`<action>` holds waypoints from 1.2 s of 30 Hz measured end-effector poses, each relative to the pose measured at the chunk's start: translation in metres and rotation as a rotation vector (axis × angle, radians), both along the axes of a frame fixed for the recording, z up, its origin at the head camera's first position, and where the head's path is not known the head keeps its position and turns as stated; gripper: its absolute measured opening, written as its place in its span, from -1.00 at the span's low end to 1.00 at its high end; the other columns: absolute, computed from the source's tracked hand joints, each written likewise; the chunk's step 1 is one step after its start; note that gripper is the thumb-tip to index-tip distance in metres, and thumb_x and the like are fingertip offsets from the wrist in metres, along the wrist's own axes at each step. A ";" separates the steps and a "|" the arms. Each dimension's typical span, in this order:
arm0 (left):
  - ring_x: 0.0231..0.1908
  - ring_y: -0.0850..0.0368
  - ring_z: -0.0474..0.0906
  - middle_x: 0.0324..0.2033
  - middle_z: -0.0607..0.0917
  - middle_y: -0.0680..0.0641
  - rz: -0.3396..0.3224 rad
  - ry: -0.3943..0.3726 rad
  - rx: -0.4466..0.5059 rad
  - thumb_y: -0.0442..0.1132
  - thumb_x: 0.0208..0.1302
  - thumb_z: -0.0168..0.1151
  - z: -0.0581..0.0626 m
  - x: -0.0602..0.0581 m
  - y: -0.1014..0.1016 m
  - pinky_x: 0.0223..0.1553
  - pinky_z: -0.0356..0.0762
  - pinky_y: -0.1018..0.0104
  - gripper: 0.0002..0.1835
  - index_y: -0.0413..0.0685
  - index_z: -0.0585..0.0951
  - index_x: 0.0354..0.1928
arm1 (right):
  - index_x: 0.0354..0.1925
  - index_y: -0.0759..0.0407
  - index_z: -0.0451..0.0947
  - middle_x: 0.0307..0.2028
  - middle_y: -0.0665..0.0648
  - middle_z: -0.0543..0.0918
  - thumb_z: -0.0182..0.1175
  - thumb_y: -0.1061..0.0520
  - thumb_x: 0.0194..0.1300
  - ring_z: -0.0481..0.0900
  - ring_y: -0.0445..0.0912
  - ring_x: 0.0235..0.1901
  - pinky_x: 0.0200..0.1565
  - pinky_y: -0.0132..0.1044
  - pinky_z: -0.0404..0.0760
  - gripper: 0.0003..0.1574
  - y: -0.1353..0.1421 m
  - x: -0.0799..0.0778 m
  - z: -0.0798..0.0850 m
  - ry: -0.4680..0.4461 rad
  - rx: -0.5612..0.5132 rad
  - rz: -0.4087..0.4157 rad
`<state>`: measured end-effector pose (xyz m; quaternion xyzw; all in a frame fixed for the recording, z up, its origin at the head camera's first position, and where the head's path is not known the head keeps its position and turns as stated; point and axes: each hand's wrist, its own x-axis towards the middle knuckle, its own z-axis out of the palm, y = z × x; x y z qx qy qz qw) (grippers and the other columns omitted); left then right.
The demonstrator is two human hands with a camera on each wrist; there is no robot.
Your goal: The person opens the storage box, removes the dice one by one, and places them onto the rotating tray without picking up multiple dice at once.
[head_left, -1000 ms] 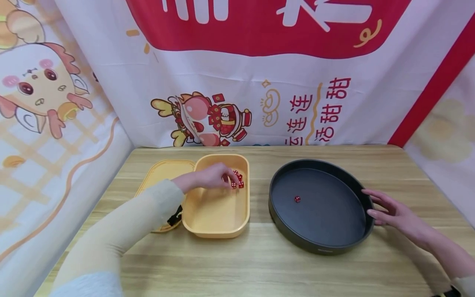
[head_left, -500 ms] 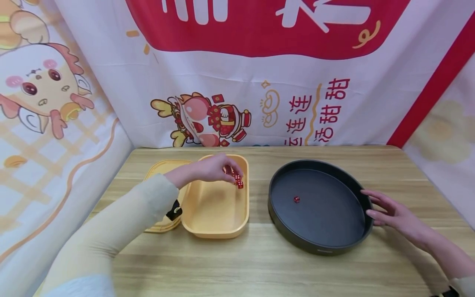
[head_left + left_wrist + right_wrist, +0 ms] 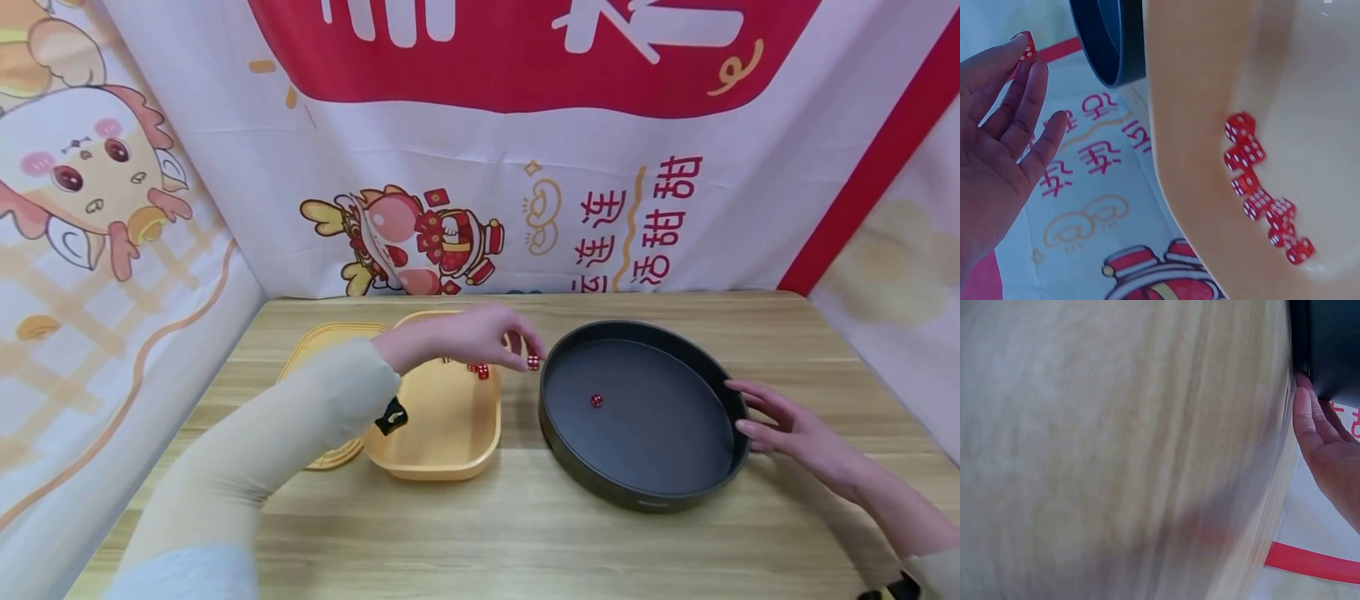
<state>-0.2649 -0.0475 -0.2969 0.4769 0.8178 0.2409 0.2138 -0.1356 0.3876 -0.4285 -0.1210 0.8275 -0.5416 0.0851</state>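
Observation:
My left hand (image 3: 483, 332) pinches a red die (image 3: 533, 362) with white pips between thumb and fingertips. It hovers past the right wall of the yellow box (image 3: 442, 437), close to the left rim of a round dark pan (image 3: 645, 446). In the left wrist view the pinched die (image 3: 1027, 53) shows at the fingertips, and several more red dice (image 3: 1250, 150) lie inside the box. One die (image 3: 597, 401) rests on the pan's floor. With fairly straight fingers, my right hand (image 3: 798, 433) touches the pan's right rim; the right wrist view shows these fingers (image 3: 1316, 419) against the wall.
A yellow lid (image 3: 330, 337) lies left of the box, partly behind the left sleeve (image 3: 300, 408). Everything stands on a wood-grain table (image 3: 480, 542). A printed cloth (image 3: 420, 125) hangs behind the table's far edge.
From among the dice in the box, my left hand has lifted one and carried it right, over the box's wall toward the pan. The right hand has stayed at the pan's rim.

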 end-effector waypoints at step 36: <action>-0.29 0.31 0.53 -0.28 0.64 0.13 -0.124 0.012 -0.103 -0.31 0.28 0.30 -0.056 -0.007 0.133 -0.23 0.47 0.55 -0.80 -0.05 0.70 -0.06 | 0.48 0.07 0.08 0.20 -0.21 0.23 0.01 0.29 0.47 0.35 -0.52 0.07 -0.14 -0.31 0.62 -0.29 0.000 0.000 -0.001 -0.009 -0.022 -0.003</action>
